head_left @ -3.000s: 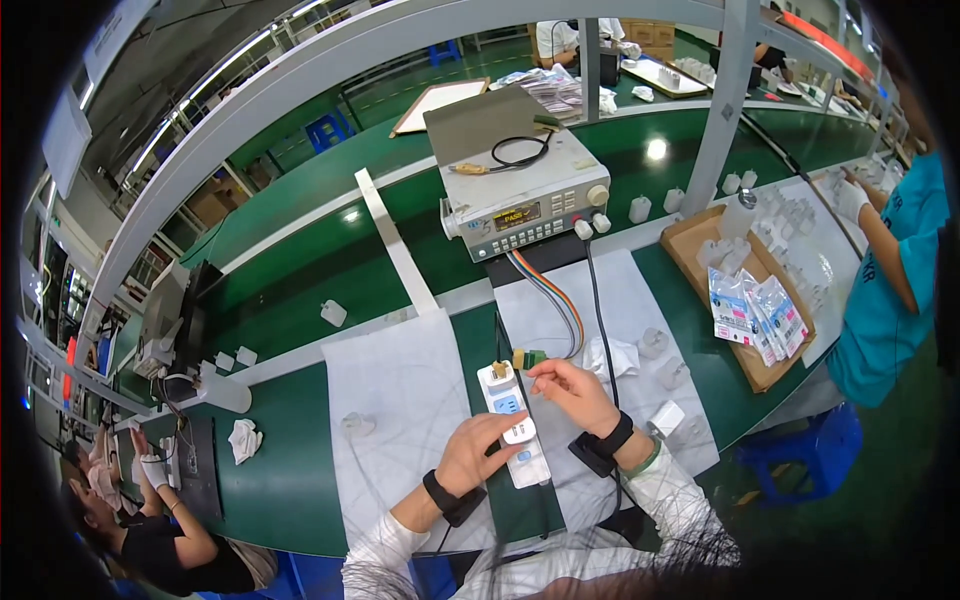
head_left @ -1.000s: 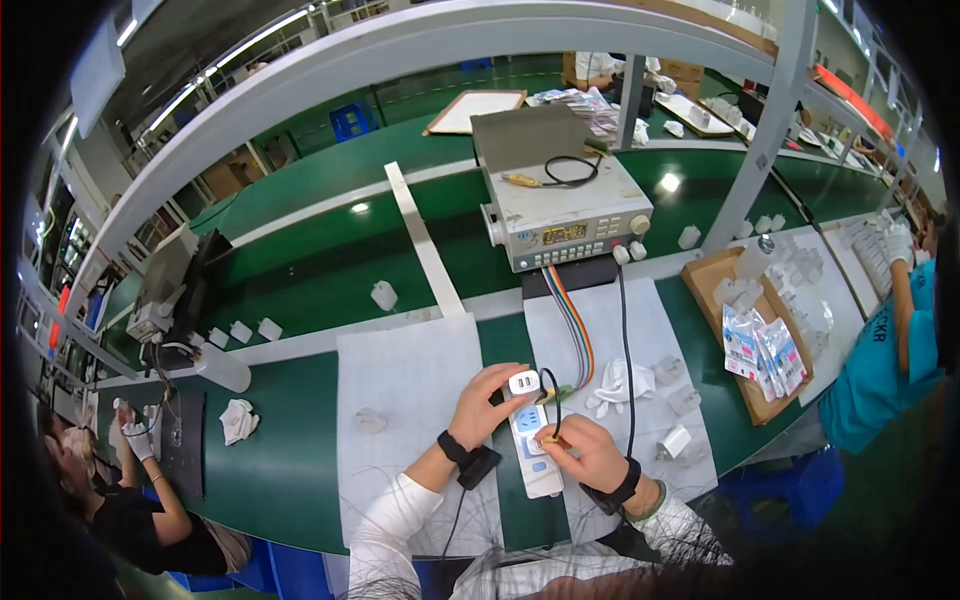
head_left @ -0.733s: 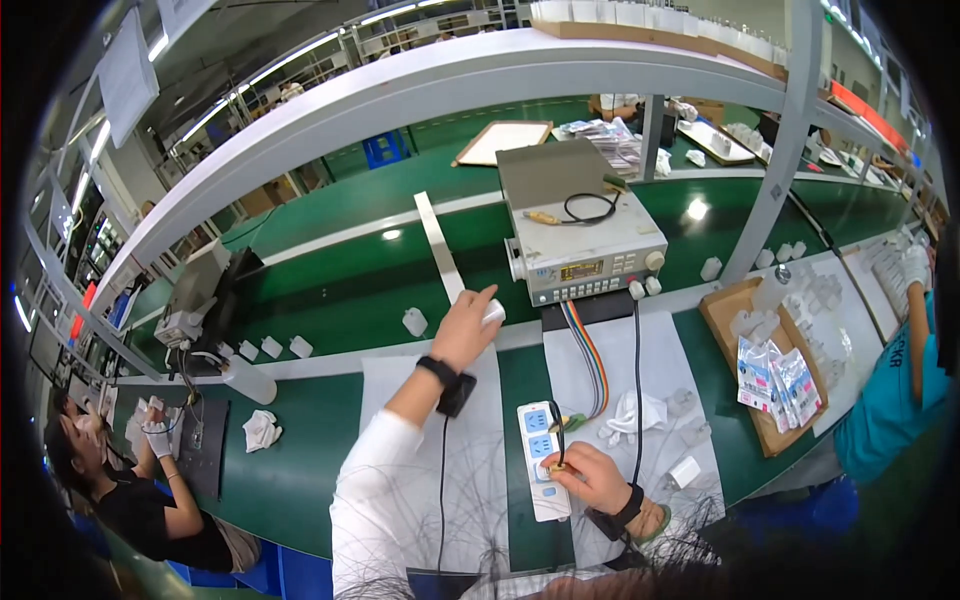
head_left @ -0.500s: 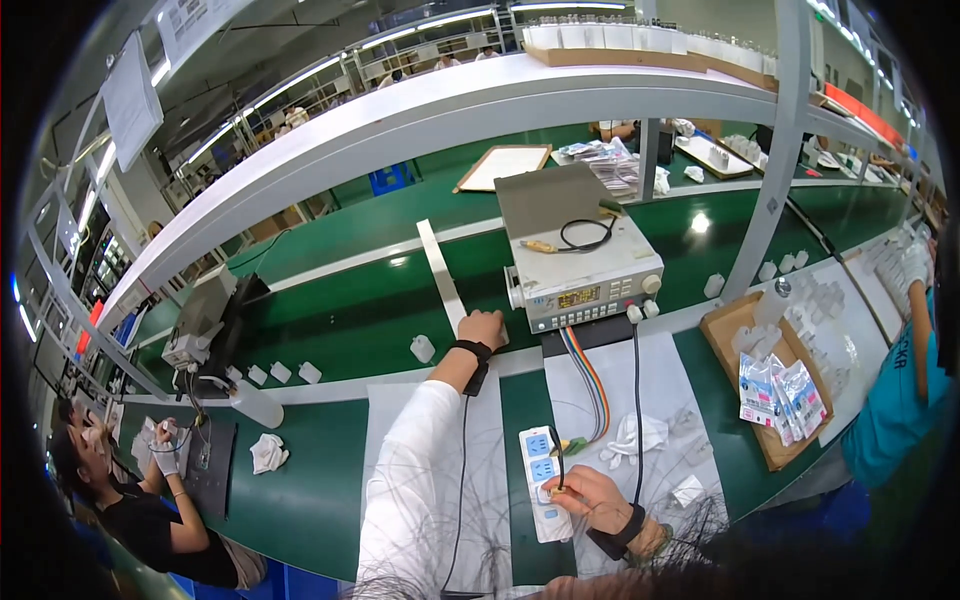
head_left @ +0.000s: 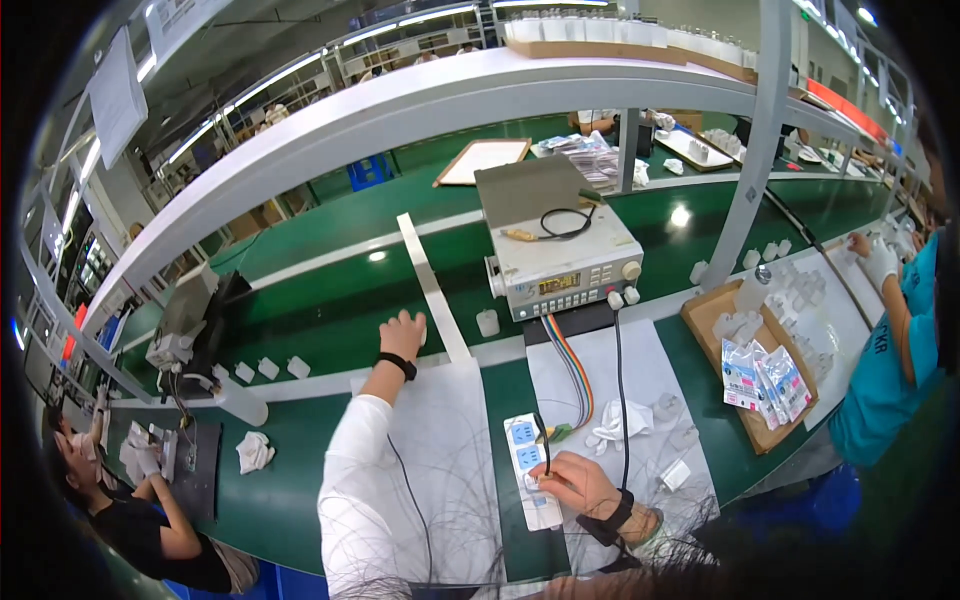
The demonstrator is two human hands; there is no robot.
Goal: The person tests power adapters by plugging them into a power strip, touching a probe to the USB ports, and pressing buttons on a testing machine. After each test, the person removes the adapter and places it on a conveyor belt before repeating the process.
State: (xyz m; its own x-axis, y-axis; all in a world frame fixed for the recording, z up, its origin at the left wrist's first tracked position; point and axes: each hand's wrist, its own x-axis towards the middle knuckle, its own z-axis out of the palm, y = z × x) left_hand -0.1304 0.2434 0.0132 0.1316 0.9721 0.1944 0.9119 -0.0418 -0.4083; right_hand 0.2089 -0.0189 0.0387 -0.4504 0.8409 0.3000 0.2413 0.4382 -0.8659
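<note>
My left hand (head_left: 402, 340), with a black wrist strap, is at the rail behind the bench. Its fingers curl over a white adapter that they mostly hide. Just to its right, a similar white adapter (head_left: 487, 322) stands on the rail. My right hand (head_left: 582, 486) pinches a small plug on a black cable at the white power strip (head_left: 540, 513) with blue sockets. The fingers cover much of this plug. A green connector (head_left: 560, 432) with rainbow ribbon wires lies beside the strip. Those wires run up to the grey bench instrument (head_left: 575, 275) with a lit display.
A cardboard tray (head_left: 765, 430) at right holds packets and clear parts. A crumpled white cloth (head_left: 625, 424) lies near my right hand. A shelf beam (head_left: 430, 100) crosses above. Co-workers sit at left and right; a white bottle (head_left: 240, 402) stands at left.
My left hand has moved left along the rail, to where a white adapter stood. A white adapter now stands where the hand was. My right hand stays at the power strip. The view has shifted slightly.
</note>
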